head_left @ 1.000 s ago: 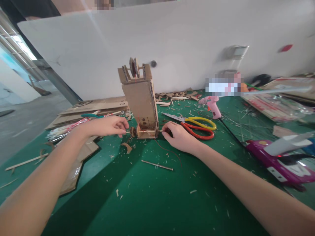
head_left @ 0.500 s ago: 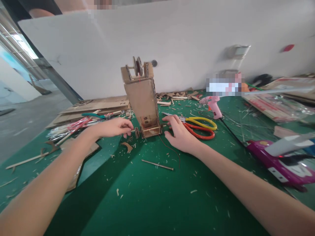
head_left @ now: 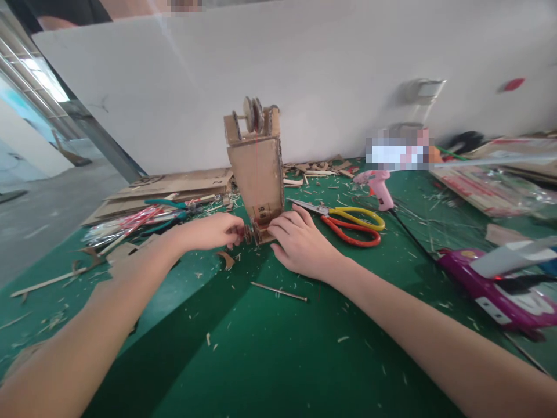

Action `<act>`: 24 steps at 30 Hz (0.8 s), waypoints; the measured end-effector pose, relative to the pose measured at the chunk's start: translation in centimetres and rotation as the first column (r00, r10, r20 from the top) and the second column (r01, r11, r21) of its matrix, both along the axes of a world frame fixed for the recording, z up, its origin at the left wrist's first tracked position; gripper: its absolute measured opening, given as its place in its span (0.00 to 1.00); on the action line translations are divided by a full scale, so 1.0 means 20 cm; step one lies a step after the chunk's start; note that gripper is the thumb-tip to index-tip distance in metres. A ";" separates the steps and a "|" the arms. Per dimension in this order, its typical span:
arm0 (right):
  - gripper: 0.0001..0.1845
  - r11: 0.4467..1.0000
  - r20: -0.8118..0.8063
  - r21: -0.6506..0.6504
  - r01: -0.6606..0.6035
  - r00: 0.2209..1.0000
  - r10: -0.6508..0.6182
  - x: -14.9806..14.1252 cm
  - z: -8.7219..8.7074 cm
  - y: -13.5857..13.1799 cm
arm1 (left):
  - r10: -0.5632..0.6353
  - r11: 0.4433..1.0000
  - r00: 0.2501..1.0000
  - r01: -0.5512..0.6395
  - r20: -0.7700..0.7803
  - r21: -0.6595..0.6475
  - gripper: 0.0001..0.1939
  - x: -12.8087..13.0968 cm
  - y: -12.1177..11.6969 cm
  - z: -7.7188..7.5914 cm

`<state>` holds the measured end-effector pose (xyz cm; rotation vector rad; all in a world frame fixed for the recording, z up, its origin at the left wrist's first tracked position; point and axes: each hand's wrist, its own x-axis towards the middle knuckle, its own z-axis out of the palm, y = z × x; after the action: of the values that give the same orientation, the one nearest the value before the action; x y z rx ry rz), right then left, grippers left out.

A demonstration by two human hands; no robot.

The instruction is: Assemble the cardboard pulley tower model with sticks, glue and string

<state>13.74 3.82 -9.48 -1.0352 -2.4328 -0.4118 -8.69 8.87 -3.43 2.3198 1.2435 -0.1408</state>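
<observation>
A cardboard tower (head_left: 256,174) stands upright on the green table, with a round cardboard pulley (head_left: 253,114) between two brackets at its top. A thin red thread runs down its front from the pulley. At the tower's lower left, my left hand (head_left: 228,231) is closed in a pinch on a thin wooden stick, largely hidden by the fingers, beside a small cardboard wheel (head_left: 248,233). My right hand (head_left: 300,238) lies over the lower right of the base, fingers stretched out touching it and thumb apart. It covers the right end of the base.
Red and yellow-handled scissors (head_left: 348,220) lie right of my right hand. A metal nail-like rod (head_left: 278,291) lies in front. Farther right are a pink glue gun (head_left: 379,188) and a purple device (head_left: 496,287). Cardboard sheets (head_left: 174,187) and teal-handled pliers (head_left: 167,204) lie left, among scraps.
My right hand has moved left from beside the tower onto its base. The tower has shifted slightly right, and the red thread now shows as a straight line down its front.
</observation>
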 end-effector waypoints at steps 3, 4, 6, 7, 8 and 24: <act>0.14 1.000 -0.010 -0.005 -0.002 1.000 0.002 0.00 0.00 0.00 | -0.005 0.999 1.000 0.006 0.012 -0.047 0.06 0.01 0.00 -0.01; 0.14 1.000 -0.015 -0.011 -0.004 1.000 0.003 0.00 0.00 0.00 | 0.000 0.998 1.000 0.001 0.012 -0.067 0.06 0.01 -0.01 -0.02; 0.14 1.000 -0.028 -0.027 -0.010 1.000 0.009 0.00 0.00 -0.01 | 0.007 0.994 1.000 -0.006 0.006 -0.109 0.07 0.01 -0.01 -0.01; 0.14 0.999 -0.037 -0.036 -0.015 0.999 0.014 0.00 0.00 -0.01 | 0.010 0.991 1.000 -0.010 0.003 -0.132 0.09 0.01 -0.02 -0.01; 0.14 0.999 -0.046 -0.042 -0.020 0.999 0.018 0.00 0.00 -0.01 | 0.010 0.988 1.000 -0.010 0.001 -0.155 0.11 0.01 -0.03 0.00; 0.18 0.998 -0.084 -0.032 -0.056 0.995 0.053 0.04 0.03 -0.01 | 0.050 0.952 0.993 -0.014 -0.111 0.304 0.10 -0.03 -0.01 0.05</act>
<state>14.56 3.71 -8.87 -0.9777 -2.3955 -0.3041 -9.27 8.68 -2.38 2.5822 1.4475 -0.0803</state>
